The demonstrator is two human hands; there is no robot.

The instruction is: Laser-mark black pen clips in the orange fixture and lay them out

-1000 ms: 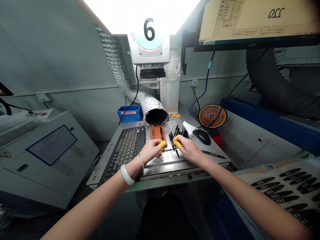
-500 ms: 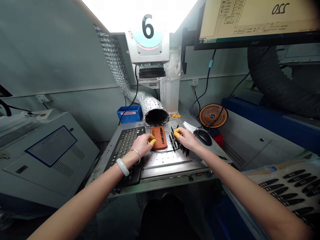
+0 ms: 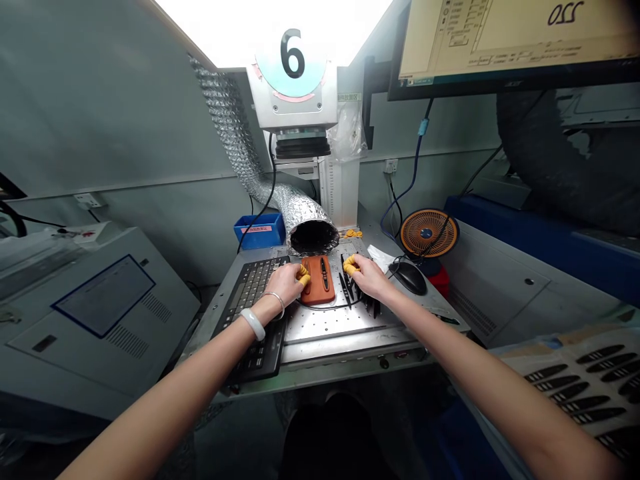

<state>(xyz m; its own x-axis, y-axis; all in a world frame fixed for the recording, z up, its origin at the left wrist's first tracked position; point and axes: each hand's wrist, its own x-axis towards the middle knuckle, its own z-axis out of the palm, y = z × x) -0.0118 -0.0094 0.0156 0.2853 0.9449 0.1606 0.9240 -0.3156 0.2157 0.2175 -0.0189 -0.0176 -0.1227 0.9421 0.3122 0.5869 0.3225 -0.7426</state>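
A: Where's the work?
B: On the metal plate (image 3: pixel 340 328), under the machine head (image 3: pixel 293 87). The orange block (image 3: pixel 314 293) sits straight below the head, with one black piece (image 3: pixel 324 272) lying in it.

A: Hands?
B: Left hand (image 3: pixel 284 283) is half curled. Its capped fingertips (image 3: pixel 303 275) press the block's left edge and it grips nothing. Right hand (image 3: pixel 367 277) is just right of the block, fingers bent over the loose black pieces (image 3: pixel 373 305). Can't tell if it has one pinched.

A: Any advice?
B: My read: steady the block with the left and seat the piece flat and straight. Touch it with capped tips only, then get the fingers out from under the head.

A: Surroundings?
B: Biggest first.
- Monitor (image 3: pixel 510 40): high, right of the block.
- Grey cabinet (image 3: pixel 100 300): well to the left.
- Foil duct (image 3: pixel 280 193): mouth right behind the block.
- Tray (image 3: pixel 575 387) of more pieces: well apart, on the near right.
- Keyboard (image 3: pixel 253 293): just left of the block, under the left wrist.
- Fan (image 3: pixel 426 233): behind and to the right.
- Blue bin (image 3: pixel 260 230): behind and to the left.
- Mouse (image 3: pixel 410 277): beyond the right hand.

A: Obstructions?
B: The loose pieces crowd the block's right side. A thin cable (image 3: pixel 330 307) also loops across the plate just in front of the block and could snag.
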